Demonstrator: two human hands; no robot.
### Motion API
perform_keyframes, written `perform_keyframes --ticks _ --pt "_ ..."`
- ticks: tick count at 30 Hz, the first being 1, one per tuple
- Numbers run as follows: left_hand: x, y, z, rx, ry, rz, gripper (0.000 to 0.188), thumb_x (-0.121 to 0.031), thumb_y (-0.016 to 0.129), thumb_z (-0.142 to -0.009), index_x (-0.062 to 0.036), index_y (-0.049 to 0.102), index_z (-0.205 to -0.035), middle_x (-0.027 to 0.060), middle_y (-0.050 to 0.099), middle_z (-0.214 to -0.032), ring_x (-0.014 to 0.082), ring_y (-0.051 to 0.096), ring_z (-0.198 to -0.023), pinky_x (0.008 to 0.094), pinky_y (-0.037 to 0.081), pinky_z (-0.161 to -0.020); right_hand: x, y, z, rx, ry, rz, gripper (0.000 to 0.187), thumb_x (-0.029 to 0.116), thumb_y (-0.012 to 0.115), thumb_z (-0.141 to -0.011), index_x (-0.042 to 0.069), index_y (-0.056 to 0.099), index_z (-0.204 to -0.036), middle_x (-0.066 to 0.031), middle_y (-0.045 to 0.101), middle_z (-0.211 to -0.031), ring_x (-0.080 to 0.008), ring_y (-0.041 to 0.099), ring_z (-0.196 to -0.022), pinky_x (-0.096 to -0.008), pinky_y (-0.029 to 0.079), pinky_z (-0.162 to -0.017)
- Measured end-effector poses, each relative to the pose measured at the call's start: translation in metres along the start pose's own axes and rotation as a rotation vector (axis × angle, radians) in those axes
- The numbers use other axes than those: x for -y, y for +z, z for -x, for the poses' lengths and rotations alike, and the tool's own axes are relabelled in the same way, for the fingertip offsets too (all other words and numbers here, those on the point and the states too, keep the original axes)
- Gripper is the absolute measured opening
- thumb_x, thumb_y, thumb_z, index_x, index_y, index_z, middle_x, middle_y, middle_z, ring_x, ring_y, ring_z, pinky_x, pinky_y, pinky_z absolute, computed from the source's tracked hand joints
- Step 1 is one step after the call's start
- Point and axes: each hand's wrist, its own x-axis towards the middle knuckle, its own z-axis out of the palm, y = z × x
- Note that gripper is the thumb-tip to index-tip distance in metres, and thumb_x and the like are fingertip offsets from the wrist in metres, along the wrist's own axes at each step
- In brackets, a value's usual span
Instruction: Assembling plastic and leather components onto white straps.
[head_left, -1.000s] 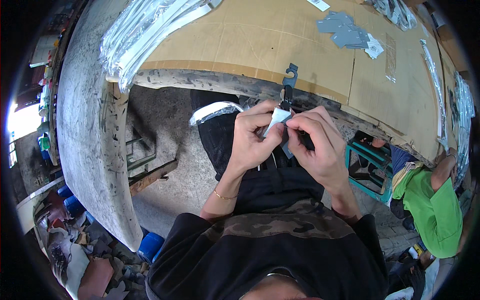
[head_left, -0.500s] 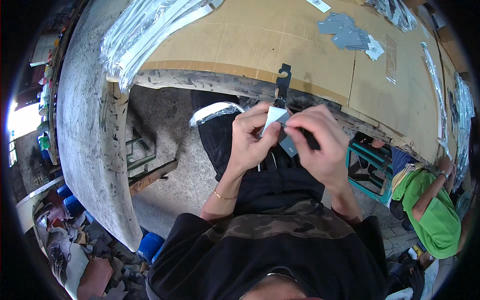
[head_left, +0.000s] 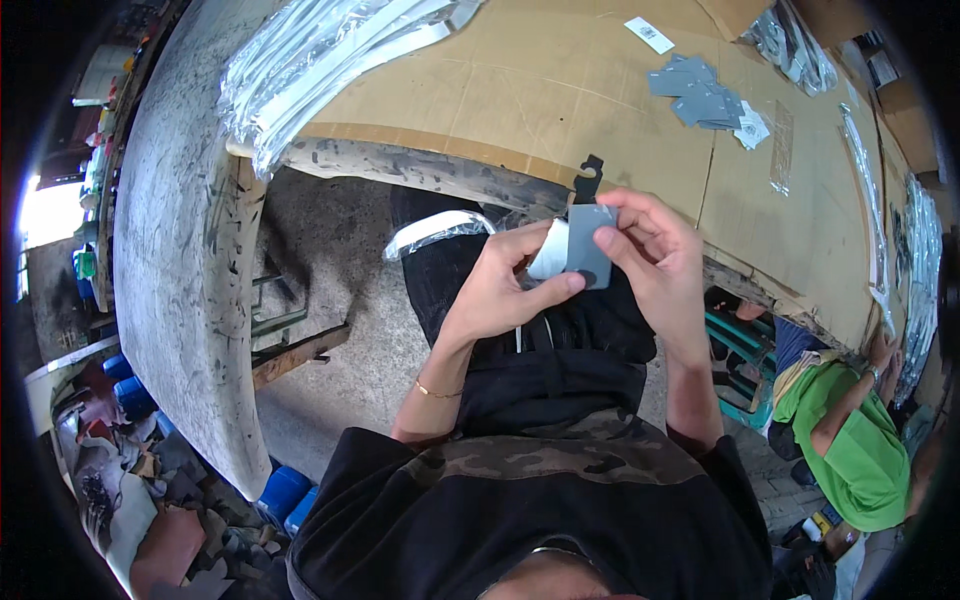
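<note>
Above my lap, a grey card tag (head_left: 590, 248) is between my hands, its broad face turned up. My right hand (head_left: 660, 262) pinches the tag's upper right side with thumb and fingers. My left hand (head_left: 500, 285) is closed round a white strap end (head_left: 549, 257) beside the tag, its thumb pressing the tag's lower corner. Out of the top of the tag sticks a black hanger hook (head_left: 588, 180); how the two are joined is hidden. A white strap in clear plastic (head_left: 435, 232) lies over my leg, left of the hands.
Cardboard (head_left: 480, 95) covers the table ahead. On it lie a pile of plastic-wrapped white straps (head_left: 320, 65), grey card tags (head_left: 700, 95) and a white label (head_left: 649, 35). A person in a green shirt (head_left: 850, 440) is at right. Scraps (head_left: 180, 530) are heaped lower left.
The grey tag has turned from slanting downward to standing upright, face up, over the strap end. My right hand has moved up to the tag's upper right side; the hook has shifted slightly right.
</note>
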Motion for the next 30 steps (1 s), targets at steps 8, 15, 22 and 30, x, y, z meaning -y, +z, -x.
perform_keyframes --ticks 8,15,22,30 --pt "-0.002 -0.005 0.004 0.098 -0.341 -0.004 0.016 -0.004 0.071 -0.080 0.0025 0.065 -0.092 0.0018 0.063 -0.081 0.0062 0.057 -0.075 0.0213 0.046 -0.066 0.001 0.005 -0.006 -0.156 -0.027 0.025 0.013 0.005 0.065 -0.088 -0.001 0.055 -0.094 -0.0043 0.065 -0.084 -0.0049 0.057 -0.071 -0.0185 0.045 -0.065" --pt "0.001 -0.007 0.001 0.136 -0.076 0.026 0.027 0.008 0.070 -0.075 0.0028 0.061 -0.101 0.0056 0.066 -0.088 0.0118 0.063 -0.081 0.0244 0.051 -0.072 0.000 0.003 -0.012 -0.125 -0.075 0.003 0.013 0.004 0.064 -0.089 -0.001 0.054 -0.094 -0.0057 0.066 -0.086 -0.0052 0.059 -0.075 -0.0200 0.047 -0.066" --pt "-0.013 -0.013 -0.006 0.126 -0.152 -0.059 0.034 0.010 0.067 -0.076 0.0027 0.058 -0.108 0.0083 0.070 -0.093 0.0112 0.063 -0.084 0.0253 0.051 -0.074 0.002 0.002 -0.014 -0.080 -0.146 0.007 0.014 0.003 0.064 -0.088 -0.002 0.053 -0.094 -0.0039 0.063 -0.085 -0.0056 0.059 -0.078 -0.0193 0.047 -0.067" --pt "-0.021 -0.011 -0.006 0.090 -0.186 -0.107 0.043 0.006 0.068 -0.076 0.0018 0.056 -0.117 0.0080 0.072 -0.090 0.0139 0.068 -0.085 0.0289 0.053 -0.078 0.003 0.008 -0.015 -0.086 -0.244 -0.100 0.014 0.002 0.065 -0.088 -0.001 0.052 -0.094 -0.0032 0.061 -0.085 -0.0056 0.059 -0.079 -0.0192 0.046 -0.069"
